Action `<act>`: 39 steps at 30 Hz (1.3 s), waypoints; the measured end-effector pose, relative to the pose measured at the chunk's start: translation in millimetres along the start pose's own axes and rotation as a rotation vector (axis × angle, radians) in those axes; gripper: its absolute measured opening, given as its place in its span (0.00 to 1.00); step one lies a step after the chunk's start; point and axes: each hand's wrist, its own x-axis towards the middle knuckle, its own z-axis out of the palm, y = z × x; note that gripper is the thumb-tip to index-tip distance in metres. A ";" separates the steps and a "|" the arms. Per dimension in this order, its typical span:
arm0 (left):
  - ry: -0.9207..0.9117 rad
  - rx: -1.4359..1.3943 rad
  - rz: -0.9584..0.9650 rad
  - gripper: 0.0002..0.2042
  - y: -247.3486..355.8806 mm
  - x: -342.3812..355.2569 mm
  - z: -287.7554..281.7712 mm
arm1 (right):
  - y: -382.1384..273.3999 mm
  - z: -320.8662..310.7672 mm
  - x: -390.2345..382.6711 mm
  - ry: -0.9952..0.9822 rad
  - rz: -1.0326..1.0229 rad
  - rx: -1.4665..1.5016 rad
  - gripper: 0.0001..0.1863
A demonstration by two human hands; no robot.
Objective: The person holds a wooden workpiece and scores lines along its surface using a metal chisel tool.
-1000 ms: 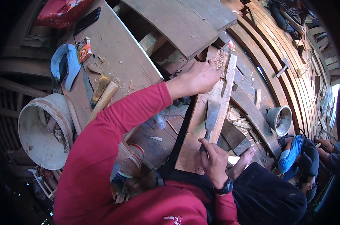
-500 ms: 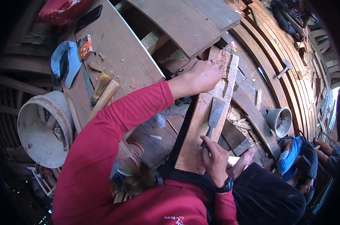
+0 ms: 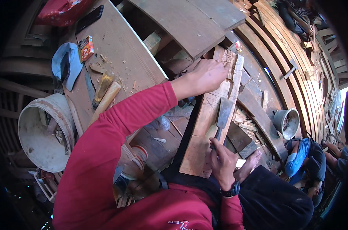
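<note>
A long wooden board (image 3: 197, 153) slopes away from my lap, with rough carved recesses near its far end. My left hand (image 3: 209, 76) lies over that carved part, its fingers curled down and closed. Whether they pinch a chip or the wood itself is hidden. Closer to me, my right hand (image 3: 222, 163) is closed round a broad flat chisel (image 3: 224, 112), the index finger stretched along its neck. The chisel's blade points away from me above the board's right side; I cannot tell if it touches.
A plank bench (image 3: 116, 42) at left bears a phone (image 3: 90, 18), a blue cap (image 3: 72, 53), a small box (image 3: 86, 48) and a yellow-handled tool (image 3: 103, 90). Buckets stand left (image 3: 43, 134) and right (image 3: 287, 124). A hammer (image 3: 291, 69) lies on stacked timber. Other people sit at right.
The chisel in my right hand has shifted slightly to the right, and its blade stands a little more upright. My left hand stays almost in the same place.
</note>
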 end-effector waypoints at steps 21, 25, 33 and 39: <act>0.110 -0.019 0.095 0.16 -5.2 -6.2 8.2 | -16.5 6.6 -12.5 -0.076 -0.222 0.015 0.16; 0.113 -0.047 0.093 0.12 -6.2 -3.1 5.7 | -17.7 4.8 -11.6 -0.059 -0.268 0.061 0.16; 0.114 -0.048 0.114 0.09 -8.5 -5.9 5.9 | -21.7 4.4 -10.4 -0.152 -0.283 0.099 0.16; 0.112 -0.030 0.093 0.08 -10.8 -8.9 6.3 | -25.7 3.5 -14.4 -0.135 -0.247 0.095 0.16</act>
